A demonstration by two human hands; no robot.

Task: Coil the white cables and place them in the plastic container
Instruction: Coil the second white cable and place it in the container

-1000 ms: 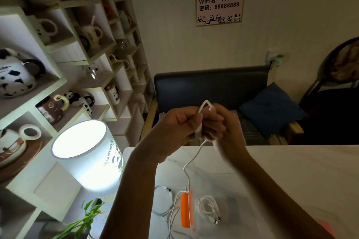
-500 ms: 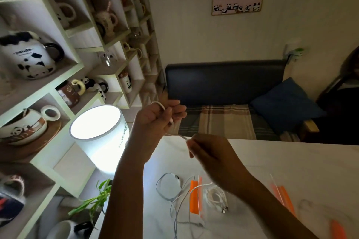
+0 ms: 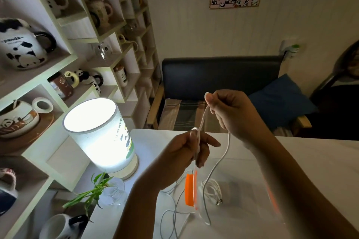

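Two hands on one cable (image 3: 203, 120) | left hand (image 3: 191, 149) pinches loop | right hand (image 3: 231, 112) pinches upper end | above table (image 3: 310, 161)

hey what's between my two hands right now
In the head view, a taut stretch of white cable runs from the left hand up to the right hand; nothing else lies between them.

The right forearm (image 3: 291, 190) hides much of the container (image 3: 242, 196). The cable (image 3: 226, 149) slips behind the left fingers (image 3: 202, 153); its desk end is cut off below.
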